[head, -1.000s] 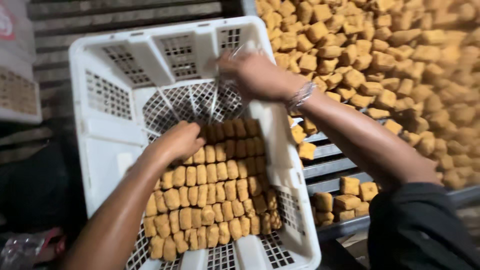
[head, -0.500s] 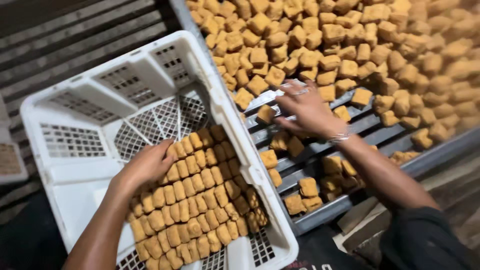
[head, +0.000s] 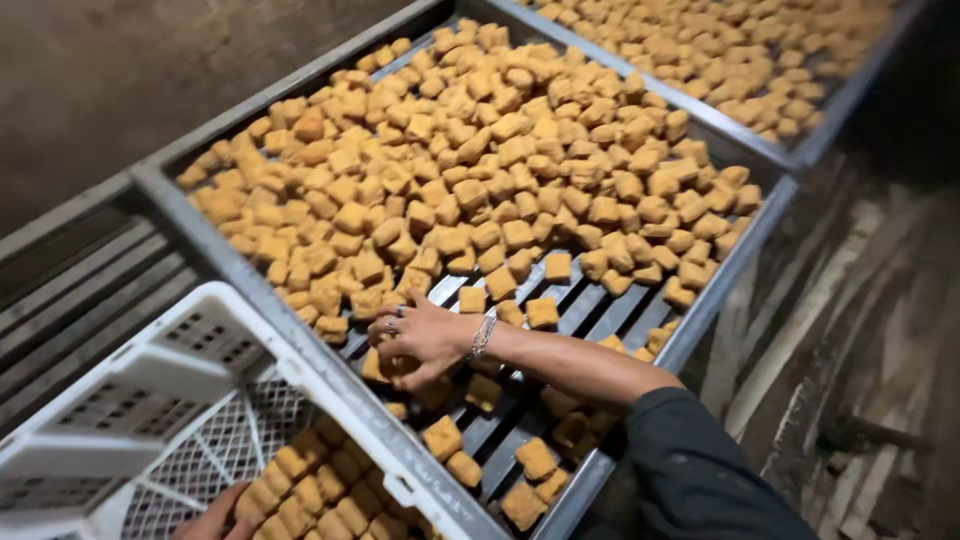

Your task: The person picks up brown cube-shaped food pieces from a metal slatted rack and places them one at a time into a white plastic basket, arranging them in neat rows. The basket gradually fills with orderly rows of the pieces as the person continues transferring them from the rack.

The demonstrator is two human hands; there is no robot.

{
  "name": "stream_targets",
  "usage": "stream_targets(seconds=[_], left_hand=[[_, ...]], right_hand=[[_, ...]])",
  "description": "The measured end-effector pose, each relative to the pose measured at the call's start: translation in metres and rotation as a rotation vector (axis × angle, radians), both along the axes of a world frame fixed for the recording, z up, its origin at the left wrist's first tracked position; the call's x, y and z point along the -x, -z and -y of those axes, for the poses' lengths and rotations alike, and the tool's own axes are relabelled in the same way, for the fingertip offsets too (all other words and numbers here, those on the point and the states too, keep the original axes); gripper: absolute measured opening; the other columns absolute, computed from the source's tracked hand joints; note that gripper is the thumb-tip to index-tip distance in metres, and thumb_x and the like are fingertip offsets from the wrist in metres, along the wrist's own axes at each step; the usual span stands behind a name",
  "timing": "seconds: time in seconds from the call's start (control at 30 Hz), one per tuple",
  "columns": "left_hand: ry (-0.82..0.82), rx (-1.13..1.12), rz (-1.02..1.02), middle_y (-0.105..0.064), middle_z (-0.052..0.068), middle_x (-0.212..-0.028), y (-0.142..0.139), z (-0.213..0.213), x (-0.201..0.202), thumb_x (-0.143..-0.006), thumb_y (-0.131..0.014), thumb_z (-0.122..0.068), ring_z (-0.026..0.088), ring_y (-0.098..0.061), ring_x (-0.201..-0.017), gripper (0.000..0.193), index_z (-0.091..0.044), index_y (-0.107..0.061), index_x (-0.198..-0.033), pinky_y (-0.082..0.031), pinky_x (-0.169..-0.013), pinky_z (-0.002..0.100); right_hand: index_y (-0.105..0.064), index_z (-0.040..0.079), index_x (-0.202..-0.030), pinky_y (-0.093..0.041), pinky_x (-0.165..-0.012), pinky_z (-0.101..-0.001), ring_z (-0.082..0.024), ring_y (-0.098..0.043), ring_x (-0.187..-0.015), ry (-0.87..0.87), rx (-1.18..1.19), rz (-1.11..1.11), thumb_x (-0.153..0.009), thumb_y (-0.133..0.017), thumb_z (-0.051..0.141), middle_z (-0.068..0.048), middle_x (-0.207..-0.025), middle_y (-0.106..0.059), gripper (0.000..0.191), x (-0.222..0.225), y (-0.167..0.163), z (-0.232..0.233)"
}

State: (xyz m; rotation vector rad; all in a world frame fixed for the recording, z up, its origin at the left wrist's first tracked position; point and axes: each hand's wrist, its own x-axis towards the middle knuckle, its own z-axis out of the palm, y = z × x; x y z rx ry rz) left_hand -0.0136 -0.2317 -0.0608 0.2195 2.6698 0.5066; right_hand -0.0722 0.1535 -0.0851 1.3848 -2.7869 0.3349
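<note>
My right hand rests on the slatted grey tray, its fingers curled around a golden-brown fried cube near the tray's near-left edge. A bracelet circles that wrist and a dark sleeve covers the upper arm. Only the fingertips of my left hand show at the bottom edge, inside the white plastic crate, touching the neat rows of packed cubes. A big loose pile of cubes covers the far part of the tray.
A second grey tray full of the same cubes lies beyond, at top right. Dark slats and a brown wall are at left. Rough wooden planks run along the right side.
The view has swung right and up, away from the crate toward the tray. My right hand has gone from the crate's rim to the loose cubes on the tray; my left hand stays in the crate.
</note>
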Motion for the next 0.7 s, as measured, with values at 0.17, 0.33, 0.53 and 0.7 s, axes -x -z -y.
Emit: stream_targets(seconds=[0.17,0.33,0.53,0.7], left_hand=[[-0.006,0.136,0.003,-0.079,0.018,-0.110,0.004,-0.018,0.007,-0.088,-0.065,-0.047,0.037,-0.077,-0.105,0.063,-0.029,-0.051,-0.146,-0.061,-0.093,0.046],[0.135,0.179,-0.010,-0.077,0.021,-0.112,-0.007,-0.008,0.003,-0.091,-0.061,-0.045,0.041,-0.074,-0.105,0.061,-0.025,-0.050,-0.148,-0.060,-0.092,0.048],[0.029,0.005,0.152,-0.072,0.023,-0.120,-0.026,0.018,-0.023,-0.093,-0.057,-0.036,0.042,-0.068,-0.114,0.053,-0.016,-0.053,-0.142,-0.053,-0.095,0.051],[0.047,0.080,0.138,-0.071,0.025,-0.120,-0.031,0.008,-0.022,-0.098,-0.053,-0.038,0.046,-0.067,-0.113,0.049,-0.016,-0.054,-0.142,-0.053,-0.096,0.052]], right_hand=[[-0.058,0.014,-0.139,-0.025,-0.092,-0.0913,-0.049,-0.033,-0.140,-0.103,0.091,0.012,-0.055,-0.076,0.073,-0.020,-0.152,-0.045,0.105,-0.046,0.001,0.016],[-0.063,0.025,-0.134,-0.045,-0.100,-0.0526,-0.034,-0.053,-0.141,-0.029,0.226,-0.047,-0.086,-0.073,0.056,-0.004,-0.139,-0.059,0.058,-0.065,0.004,-0.011],[-0.058,0.026,-0.135,-0.037,-0.097,-0.0756,-0.035,-0.044,-0.136,0.265,-0.201,-0.165,-0.074,-0.077,0.057,-0.009,-0.148,-0.049,0.072,-0.096,-0.018,-0.045],[-0.056,0.026,-0.138,-0.025,-0.101,-0.0831,-0.034,-0.036,-0.142,-0.028,-0.146,-0.015,-0.074,-0.075,0.060,-0.007,-0.151,-0.045,0.075,-0.144,-0.018,-0.022]])
